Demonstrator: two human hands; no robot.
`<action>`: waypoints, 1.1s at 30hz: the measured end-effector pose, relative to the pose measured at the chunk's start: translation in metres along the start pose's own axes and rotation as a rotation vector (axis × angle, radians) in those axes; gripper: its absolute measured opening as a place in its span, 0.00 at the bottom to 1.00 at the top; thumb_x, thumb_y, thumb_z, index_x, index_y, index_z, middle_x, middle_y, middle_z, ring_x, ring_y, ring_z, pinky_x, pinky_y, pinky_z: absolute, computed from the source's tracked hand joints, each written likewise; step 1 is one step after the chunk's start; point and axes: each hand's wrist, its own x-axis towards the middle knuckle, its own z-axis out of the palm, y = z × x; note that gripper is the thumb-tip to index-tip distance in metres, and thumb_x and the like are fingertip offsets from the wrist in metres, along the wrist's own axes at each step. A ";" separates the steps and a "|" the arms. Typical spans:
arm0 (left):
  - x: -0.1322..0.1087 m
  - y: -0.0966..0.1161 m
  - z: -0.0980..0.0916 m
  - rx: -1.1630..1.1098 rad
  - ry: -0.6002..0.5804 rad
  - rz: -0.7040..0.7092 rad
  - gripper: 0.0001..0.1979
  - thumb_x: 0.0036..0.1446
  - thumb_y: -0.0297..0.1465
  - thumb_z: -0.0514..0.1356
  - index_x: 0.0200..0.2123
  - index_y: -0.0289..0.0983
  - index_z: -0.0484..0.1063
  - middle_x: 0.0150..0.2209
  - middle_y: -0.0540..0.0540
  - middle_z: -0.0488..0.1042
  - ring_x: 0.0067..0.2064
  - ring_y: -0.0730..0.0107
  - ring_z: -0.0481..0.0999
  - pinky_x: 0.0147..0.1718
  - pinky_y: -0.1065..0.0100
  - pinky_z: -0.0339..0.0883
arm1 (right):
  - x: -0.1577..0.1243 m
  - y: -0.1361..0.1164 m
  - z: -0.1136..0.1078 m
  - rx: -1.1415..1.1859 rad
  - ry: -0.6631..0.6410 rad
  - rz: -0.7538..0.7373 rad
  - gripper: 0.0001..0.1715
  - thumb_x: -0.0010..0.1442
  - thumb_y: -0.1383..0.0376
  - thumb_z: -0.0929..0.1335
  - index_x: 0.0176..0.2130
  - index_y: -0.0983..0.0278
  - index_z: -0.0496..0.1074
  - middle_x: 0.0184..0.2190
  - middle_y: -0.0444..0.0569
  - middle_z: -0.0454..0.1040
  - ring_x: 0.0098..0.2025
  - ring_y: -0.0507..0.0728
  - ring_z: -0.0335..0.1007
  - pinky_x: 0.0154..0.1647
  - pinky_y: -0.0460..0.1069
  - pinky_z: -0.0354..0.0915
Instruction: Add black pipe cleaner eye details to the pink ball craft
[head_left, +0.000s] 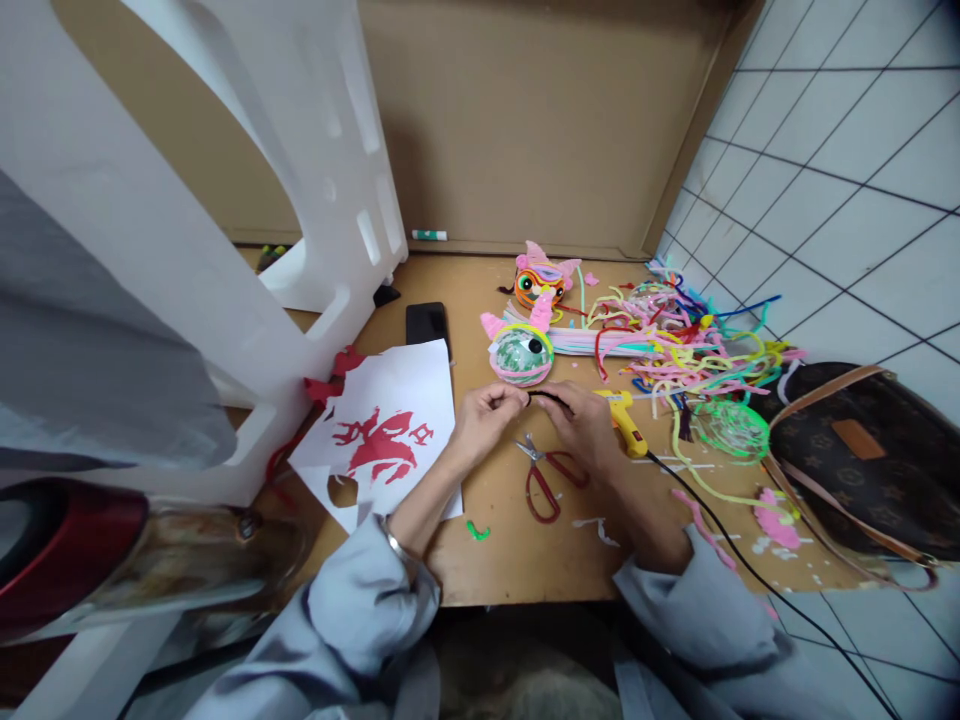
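Left hand: your left hand [489, 422] is pinched closed at the fingertips on one end of a thin black strip [541, 394].
Right hand: your right hand [589, 428] has its fingers curled in and grips the strip's other end.
Black strip: you have it stretched between both hands above the table [517, 575], just on your side of the green ball.
Green ball: this eared figure [517, 357], with a pink-and-yellow rim and a black eye, sits just beyond your fingertips.
Orange figure: another pink-eared figure [538, 285] stands behind it.
Scissors: the red-handled scissors [541, 480] lie below your hands, handles spread apart.
Glue gun: the yellow glue gun [625, 422] lies just right of your right hand.
Pipe cleaners: a tangled, many-coloured pile [675, 345] spreads to your far right, near the brown bag [847, 460].
Paper: a white sheet [431, 385] with red shapes lies left of your left hand, a black phone [426, 323] beyond it.
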 end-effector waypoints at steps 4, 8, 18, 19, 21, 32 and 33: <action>-0.004 -0.006 0.019 -0.226 0.230 -0.091 0.09 0.46 0.35 0.61 0.22 0.34 0.72 0.20 0.54 0.66 0.23 0.79 0.58 0.26 0.72 0.53 | -0.008 -0.020 0.007 -0.235 -0.022 -0.039 0.18 0.67 0.65 0.59 0.52 0.67 0.70 0.38 0.53 0.78 0.37 0.57 0.73 0.37 0.49 0.64; -0.007 -0.014 0.027 -0.328 0.290 -0.138 0.10 0.44 0.36 0.63 0.22 0.34 0.70 0.20 0.54 0.66 0.23 0.79 0.59 0.25 0.73 0.54 | -0.013 -0.034 0.014 -0.418 -0.038 -0.054 0.21 0.68 0.60 0.59 0.50 0.71 0.70 0.32 0.55 0.77 0.33 0.57 0.72 0.32 0.50 0.59; -0.014 -0.020 0.034 -0.270 0.294 -0.129 0.07 0.46 0.33 0.61 0.22 0.35 0.73 0.25 0.49 0.71 0.31 0.72 0.69 0.36 0.70 0.63 | -0.011 -0.031 0.012 -0.479 -0.054 -0.048 0.20 0.69 0.62 0.57 0.35 0.65 0.73 0.23 0.52 0.73 0.27 0.56 0.67 0.28 0.52 0.51; -0.014 -0.020 0.035 -0.258 0.290 -0.127 0.07 0.46 0.34 0.62 0.22 0.36 0.73 0.26 0.48 0.71 0.32 0.72 0.69 0.36 0.69 0.63 | -0.010 -0.031 0.012 -0.483 -0.052 -0.047 0.21 0.69 0.63 0.57 0.33 0.65 0.72 0.23 0.51 0.73 0.26 0.56 0.67 0.28 0.52 0.50; -0.014 -0.020 0.034 -0.244 0.276 -0.129 0.09 0.46 0.35 0.62 0.22 0.36 0.73 0.26 0.48 0.71 0.32 0.71 0.68 0.35 0.69 0.63 | -0.010 -0.031 0.011 -0.482 -0.036 -0.048 0.21 0.69 0.63 0.57 0.30 0.64 0.72 0.22 0.51 0.73 0.26 0.55 0.66 0.28 0.52 0.49; -0.012 -0.011 0.020 -0.050 0.129 0.030 0.10 0.51 0.35 0.60 0.22 0.38 0.75 0.27 0.48 0.71 0.34 0.67 0.68 0.39 0.67 0.61 | -0.009 -0.022 0.003 -0.346 -0.007 -0.018 0.15 0.65 0.63 0.63 0.31 0.63 0.74 0.26 0.48 0.77 0.28 0.53 0.68 0.30 0.49 0.51; -0.012 -0.011 0.020 -0.040 0.120 0.024 0.10 0.51 0.35 0.60 0.22 0.38 0.76 0.27 0.48 0.71 0.34 0.67 0.69 0.39 0.67 0.62 | -0.009 -0.022 0.004 -0.359 0.002 -0.027 0.15 0.66 0.63 0.63 0.30 0.64 0.74 0.25 0.48 0.77 0.27 0.53 0.68 0.30 0.49 0.50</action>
